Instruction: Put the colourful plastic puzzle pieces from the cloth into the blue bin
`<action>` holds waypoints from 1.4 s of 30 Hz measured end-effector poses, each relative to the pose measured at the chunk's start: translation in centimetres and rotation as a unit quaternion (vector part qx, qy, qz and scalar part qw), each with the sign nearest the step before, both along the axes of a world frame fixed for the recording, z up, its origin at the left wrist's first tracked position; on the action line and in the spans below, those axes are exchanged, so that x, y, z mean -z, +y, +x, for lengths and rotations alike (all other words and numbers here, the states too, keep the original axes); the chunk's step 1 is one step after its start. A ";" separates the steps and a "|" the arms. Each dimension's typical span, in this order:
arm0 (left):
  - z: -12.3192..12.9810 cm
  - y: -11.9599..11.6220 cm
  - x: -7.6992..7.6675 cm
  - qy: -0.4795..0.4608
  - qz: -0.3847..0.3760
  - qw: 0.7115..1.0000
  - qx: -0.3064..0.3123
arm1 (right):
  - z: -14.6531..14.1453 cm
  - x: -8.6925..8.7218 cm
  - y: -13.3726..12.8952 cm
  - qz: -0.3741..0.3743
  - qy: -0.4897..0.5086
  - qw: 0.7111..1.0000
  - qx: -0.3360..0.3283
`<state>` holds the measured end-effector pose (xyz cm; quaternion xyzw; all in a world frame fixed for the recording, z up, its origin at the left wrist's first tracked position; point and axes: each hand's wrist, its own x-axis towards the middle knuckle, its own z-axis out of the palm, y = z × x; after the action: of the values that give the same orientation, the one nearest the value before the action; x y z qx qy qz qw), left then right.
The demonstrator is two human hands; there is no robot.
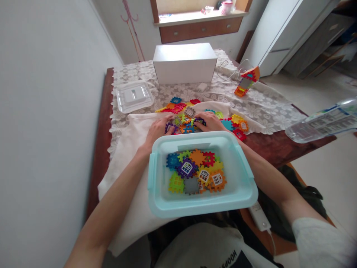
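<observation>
Turquoise tub (200, 209) nearest, one; toothed tiles (197, 157) inside, overlapped past sure counting, three white windows (187, 168) plain. Beyond its far rim: right hand (211, 121) pinching one purple tile (200, 121); left hand (158, 128) at a second purple tile (170, 128), grip can't tell. Likely best held by edges, teeth squared, light pressure. Loose tiles (189, 129) between hands, uncountable. Farther: one clear lid (135, 96), one white box (184, 72), one tile-built tower (247, 82).

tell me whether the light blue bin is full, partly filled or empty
Partly filled: a small pile of interlocking plastic tiles lies in the light blue bin, with bare bottom showing around it.
</observation>
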<state>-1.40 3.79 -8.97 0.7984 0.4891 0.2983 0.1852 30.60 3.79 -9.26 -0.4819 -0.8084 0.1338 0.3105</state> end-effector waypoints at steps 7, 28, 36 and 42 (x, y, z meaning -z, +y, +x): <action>0.0 0.1 0.3 -0.088 0.000 0.996 0.000 | 0.0 0.0 0.0 0.000 -0.001 1.000 -0.004; 0.7 -0.4 -0.4 -0.321 0.058 0.940 -0.099 | 1.7 -3.9 -1.1 -0.090 0.353 0.931 -0.026; 1.1 -1.3 -0.7 -0.270 0.014 0.960 -0.076 | 2.7 -6.7 -3.8 -0.244 0.340 0.860 -0.292; 1.4 -1.6 -0.9 -0.289 -0.002 0.953 -0.092 | 2.2 -6.7 -4.4 -0.248 0.286 0.898 -0.223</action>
<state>0.03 2.19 -8.12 0.6290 0.4868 0.5312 0.2919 32.76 -0.66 -2.55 -0.2916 -0.7114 0.5280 0.3607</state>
